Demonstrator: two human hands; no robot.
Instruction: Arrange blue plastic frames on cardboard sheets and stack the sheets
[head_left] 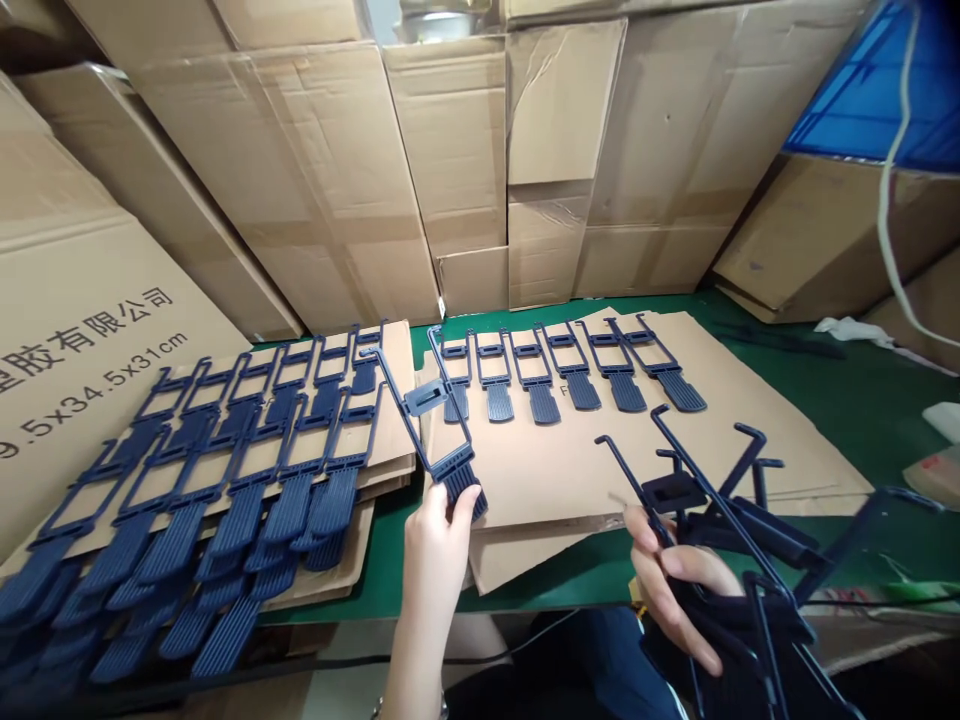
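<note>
Cardboard sheets [570, 470] cover a green table [862, 410] walled by boxes [450, 150]; both hands grip dark plastic frames [427, 420].

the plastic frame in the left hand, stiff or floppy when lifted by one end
Probably stiff: the plastic frame stands straight from the left hand, pinched only at its ribbed end. Likely light, being thin open bars. The ribs may aid grip.

Even, fairly bright light falls from overhead, leaving only soft shadows under the cardboard sheets [645, 470]. The wide lens bends the stacked cartons [315, 180] outward toward the edges. The dark plastic parts at lower right [757, 560] are smeared by motion blur; the centre is reasonably sharp, without glare.
</note>
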